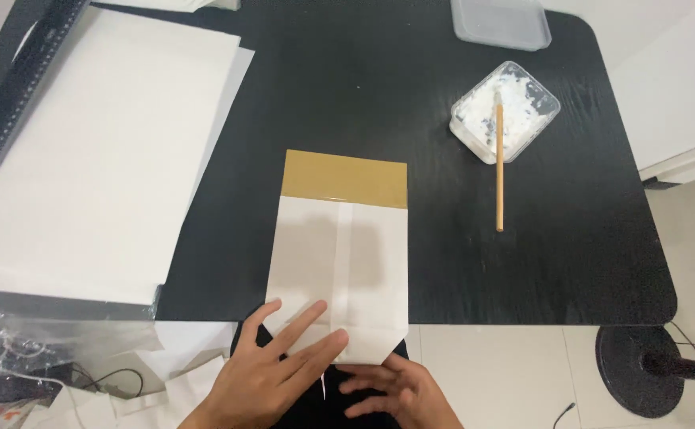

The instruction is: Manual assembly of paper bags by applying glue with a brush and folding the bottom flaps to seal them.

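A folded white paper bag [339, 262] with a mustard-coloured band [344, 179] at its far end lies flat on the black table [339, 95]. Its near end hangs over the table's front edge and is folded to a point. My left hand [272, 369] lies flat on the bag's near left corner, fingers spread and pressing on the paper. My right hand [399, 393] sits just below the bag's folded near edge, fingers touching its underside.
A clear tub of white paste [514, 99] with a wooden brush [499, 171] resting in it stands at the right. A clear lid [500, 22] lies at the far edge. Large white sheets [85, 151] and a black ruler [14, 95] fill the left. A black stand base [641, 369] is on the floor.
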